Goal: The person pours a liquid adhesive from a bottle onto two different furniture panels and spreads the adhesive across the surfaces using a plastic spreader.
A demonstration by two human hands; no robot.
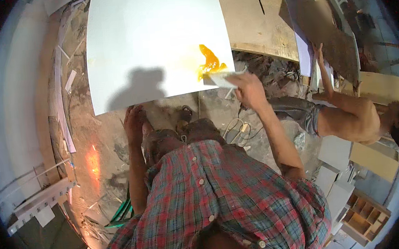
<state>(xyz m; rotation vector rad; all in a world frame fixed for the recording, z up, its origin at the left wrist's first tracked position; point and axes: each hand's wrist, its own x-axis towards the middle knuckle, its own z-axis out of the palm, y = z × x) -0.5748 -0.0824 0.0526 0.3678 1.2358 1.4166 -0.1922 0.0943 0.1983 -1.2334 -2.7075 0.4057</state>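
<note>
A large white board [155, 39] lies in front of me. Toward its near right corner is a thick patch of glossy orange-yellow glue-like paste [210, 59], with a thin yellow smear to its left. My right hand [251, 91] is closed on a flat pale spreader [221, 79], whose blade rests at the near edge of the paste. Down at the board's near left edge is my left hand [135, 121], in shade. Its fingertips reach the edge, but whether they grip it cannot be made out. A dark shadow falls across the board between my hands.
A brown sheet [257, 19] lies beyond the board's right side. Another person [349, 117] at the right holds up a dark panel [325, 30]. Cables [240, 129] and scraps litter the floor. A wooden compartment box [364, 217] stands at lower right, white strips [61, 102] at left.
</note>
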